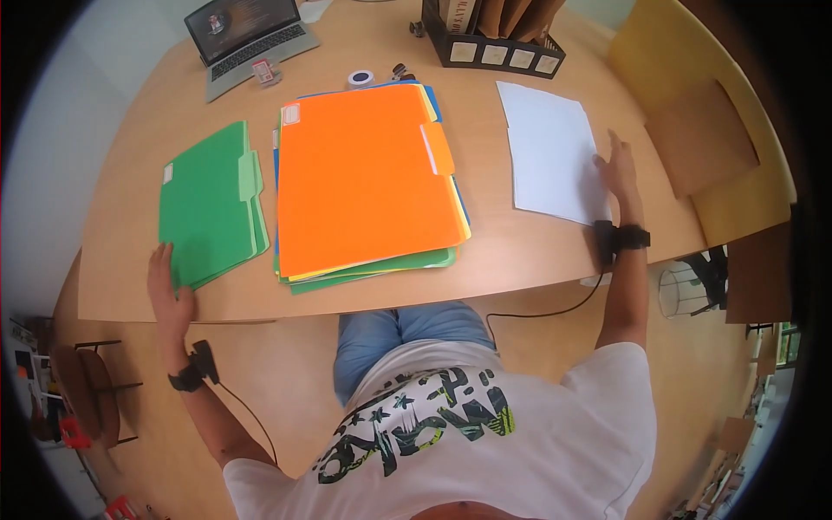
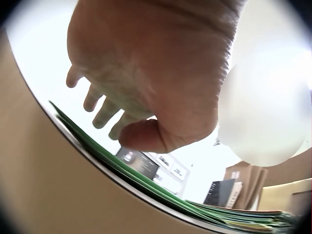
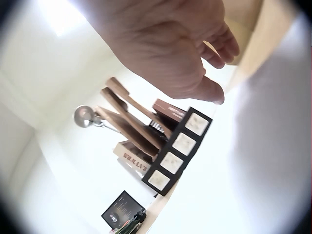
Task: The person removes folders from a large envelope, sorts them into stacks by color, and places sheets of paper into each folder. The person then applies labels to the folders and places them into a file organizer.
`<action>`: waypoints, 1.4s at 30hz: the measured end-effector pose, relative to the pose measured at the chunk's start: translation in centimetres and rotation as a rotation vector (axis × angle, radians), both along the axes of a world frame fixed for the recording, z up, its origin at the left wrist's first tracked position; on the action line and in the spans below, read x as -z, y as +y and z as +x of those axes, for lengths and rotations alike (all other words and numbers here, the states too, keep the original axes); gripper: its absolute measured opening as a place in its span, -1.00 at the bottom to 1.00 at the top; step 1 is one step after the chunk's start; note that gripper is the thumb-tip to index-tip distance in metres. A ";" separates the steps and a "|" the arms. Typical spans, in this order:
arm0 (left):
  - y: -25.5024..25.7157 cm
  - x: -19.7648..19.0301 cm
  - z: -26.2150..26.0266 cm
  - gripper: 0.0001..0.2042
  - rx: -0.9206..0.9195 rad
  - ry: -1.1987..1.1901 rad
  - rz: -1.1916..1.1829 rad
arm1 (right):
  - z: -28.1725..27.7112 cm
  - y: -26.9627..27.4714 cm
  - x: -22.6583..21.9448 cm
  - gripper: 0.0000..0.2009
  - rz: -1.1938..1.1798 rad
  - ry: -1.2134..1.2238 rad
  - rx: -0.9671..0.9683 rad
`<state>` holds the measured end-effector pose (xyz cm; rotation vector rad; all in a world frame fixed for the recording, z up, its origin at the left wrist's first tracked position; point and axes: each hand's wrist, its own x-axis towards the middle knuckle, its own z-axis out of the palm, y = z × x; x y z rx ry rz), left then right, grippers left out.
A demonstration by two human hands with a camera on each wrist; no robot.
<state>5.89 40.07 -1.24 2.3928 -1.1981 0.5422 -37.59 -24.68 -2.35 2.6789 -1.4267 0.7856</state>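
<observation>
Holding the left hand (image 1: 171, 290) loosely spread, with fingers apart and gripping nothing, right at the near left corner of the flat green card folders (image 1: 208, 204). Mirroring that on the far side, placing the right hand (image 1: 619, 172) by the right edge of the flat pile of white paper sheets (image 1: 550, 160), likewise relaxed and grasping nothing. Not showing for certain whether either is touching its pile. Looking, at a guess, like a squaring or steadying step at the two outer piles. Probably calling next for bringing fingers and thumb firmly against an edge, minding thin, slippery layers.

Sitting between the two piles on the pale wooden counter (image 1: 487, 251): a bright orange card folder (image 1: 364, 182), topping blue, yellow and green ones with edges poking out unevenly. Standing in the way, perhaps, of any straight sideways slide across the middle. Waiting farther back: an open silver laptop (image 1: 254, 52) at the left, a round white roll-like object (image 1: 360, 80) just behind the orange folder, and a black desk organiser (image 1: 498, 54) with four pale square panels, holding upright brown folders.
</observation>
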 end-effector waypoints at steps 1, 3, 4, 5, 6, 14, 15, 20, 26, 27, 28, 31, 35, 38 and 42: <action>-2.1 -1.0 -2.3 -0.48 0.050 0.039 -0.042 | 0.4 0.8 -1.4 -0.41 -0.058 -0.029 -0.021; -6.4 -2.7 -7.0 -0.52 0.152 0.139 -0.081 | 1.8 2.7 -3.9 -0.50 -0.084 -0.135 -0.129; -8.3 -3.0 -9.0 -0.54 0.206 0.200 -0.078 | 2.9 3.7 -4.8 -0.54 0.103 -0.244 -0.260; -10.2 -3.2 -10.3 -0.55 0.304 0.195 -0.058 | 4.4 4.6 -5.7 -0.58 0.293 -0.350 -0.387; -12.0 -3.3 -11.4 -0.54 0.402 0.188 -0.041 | 5.8 5.7 -6.2 -0.62 0.482 -0.458 -0.511; -18.3 -3.3 -13.8 -0.42 0.464 0.123 0.178 | 16.7 14.6 -5.1 -0.74 0.754 -0.336 -0.875; -18.3 -3.5 -13.7 -0.46 0.470 0.137 0.180 | 17.3 15.1 -4.5 -0.75 0.790 -0.322 -0.889; -18.2 -3.3 -13.0 -0.66 0.501 0.258 0.107 | 18.1 15.2 -1.3 -0.79 0.726 -0.220 -0.846; -17.6 -2.2 -14.2 -0.78 0.403 0.447 -0.025 | 18.3 16.2 -1.3 -0.75 0.537 -0.222 -0.805; -17.8 -2.4 -14.3 -0.76 0.463 0.353 -0.038 | 18.4 16.6 -2.0 -0.73 0.486 -0.163 -0.784; -18.1 -2.7 -14.3 -0.74 0.520 0.260 -0.054 | 18.6 16.9 -2.6 -0.71 0.434 -0.102 -0.765; -18.6 -3.8 -12.7 -0.70 0.631 0.255 0.047 | 19.5 17.4 -3.4 -0.68 0.389 -0.001 -0.679; -19.3 -7.3 -9.2 -0.70 0.667 0.558 0.307 | 20.8 17.1 -3.2 -0.73 0.426 0.011 -0.639; -20.2 -8.7 -7.6 -0.68 0.744 0.650 0.432 | 20.9 17.5 -3.0 -0.73 0.432 -0.001 -0.634; -21.8 -8.7 -4.2 -0.64 0.655 0.853 0.443 | 20.3 17.4 -2.8 -0.79 0.495 -0.059 -0.658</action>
